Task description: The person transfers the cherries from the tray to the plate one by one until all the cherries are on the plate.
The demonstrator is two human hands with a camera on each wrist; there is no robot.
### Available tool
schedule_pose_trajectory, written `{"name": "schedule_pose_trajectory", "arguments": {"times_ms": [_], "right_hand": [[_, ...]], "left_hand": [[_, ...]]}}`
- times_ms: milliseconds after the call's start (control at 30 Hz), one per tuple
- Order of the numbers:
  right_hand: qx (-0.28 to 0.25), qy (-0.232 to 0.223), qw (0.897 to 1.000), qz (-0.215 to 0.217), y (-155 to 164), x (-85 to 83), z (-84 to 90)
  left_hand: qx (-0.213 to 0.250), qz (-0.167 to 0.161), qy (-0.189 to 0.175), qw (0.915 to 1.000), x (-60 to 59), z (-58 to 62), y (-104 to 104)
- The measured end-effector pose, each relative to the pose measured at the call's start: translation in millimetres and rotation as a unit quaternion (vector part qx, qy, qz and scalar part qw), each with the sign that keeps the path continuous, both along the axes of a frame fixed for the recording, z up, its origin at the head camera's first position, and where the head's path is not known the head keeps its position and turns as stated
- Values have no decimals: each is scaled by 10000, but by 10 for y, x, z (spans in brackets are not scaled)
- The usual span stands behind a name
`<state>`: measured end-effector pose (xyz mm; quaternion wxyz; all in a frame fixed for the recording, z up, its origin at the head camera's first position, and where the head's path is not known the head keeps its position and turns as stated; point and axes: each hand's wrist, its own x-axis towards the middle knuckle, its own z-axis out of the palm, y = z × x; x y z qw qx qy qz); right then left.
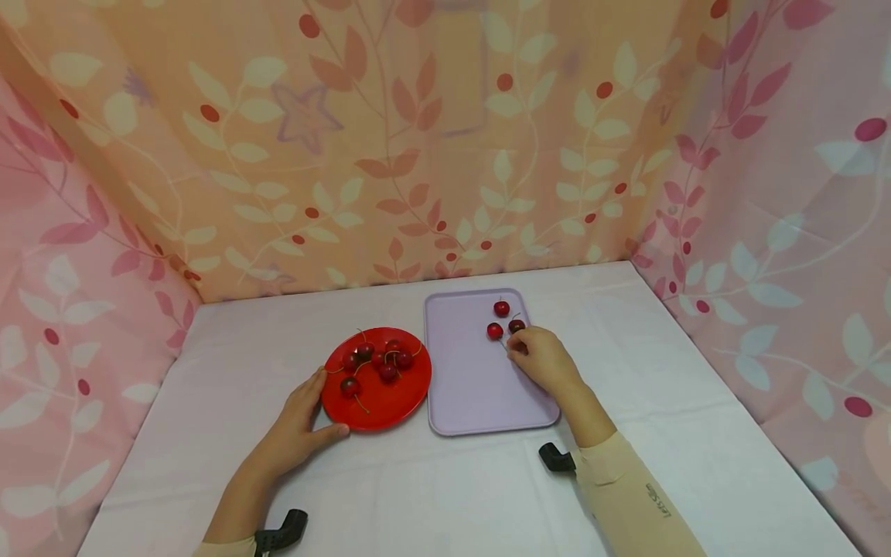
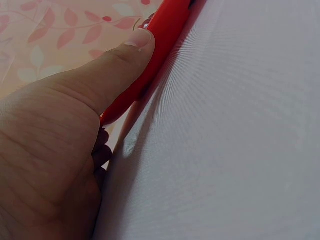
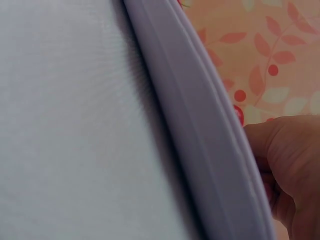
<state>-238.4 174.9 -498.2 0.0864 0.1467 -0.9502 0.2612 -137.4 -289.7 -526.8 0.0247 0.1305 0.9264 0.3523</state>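
Observation:
My left hand (image 1: 299, 425) holds the red plate (image 1: 390, 402) by its near left edge, thumb at the front rim and fingers along the left side. In the left wrist view the thumb (image 2: 120, 60) lies against the plate's rim. Several dark red cherries (image 1: 387, 373) with stems sit on the plate, mostly toward its back. Over the right side of the lilac tray (image 1: 462, 387), my right hand (image 1: 546, 360) pinches a cherry's (image 1: 495, 331) stem with bent fingers. Two other cherries lie just beyond, one at the back (image 1: 501, 308) and a darker one (image 1: 517, 326) close to the knuckles.
Plate and tray stand side by side on a white-covered table (image 1: 445, 495). Leaf-patterned curtains (image 1: 390, 155) rise behind and at both sides. A black wrist mount (image 1: 284, 531) sits at the left wrist, another (image 1: 557, 458) at the right.

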Motion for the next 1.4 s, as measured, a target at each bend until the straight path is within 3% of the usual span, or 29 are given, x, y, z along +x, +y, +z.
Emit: {"name": "schedule_pose_trajectory", "arguments": {"times_ms": [867, 1400], "right_hand": [[133, 390, 9989, -234, -73, -10, -15], [107, 346, 9983, -459, -89, -51, -66]], "left_hand": [[-38, 13, -20, 10000, -4, -7, -7], [-35, 25, -59, 10000, -11, -6, -5]]}}
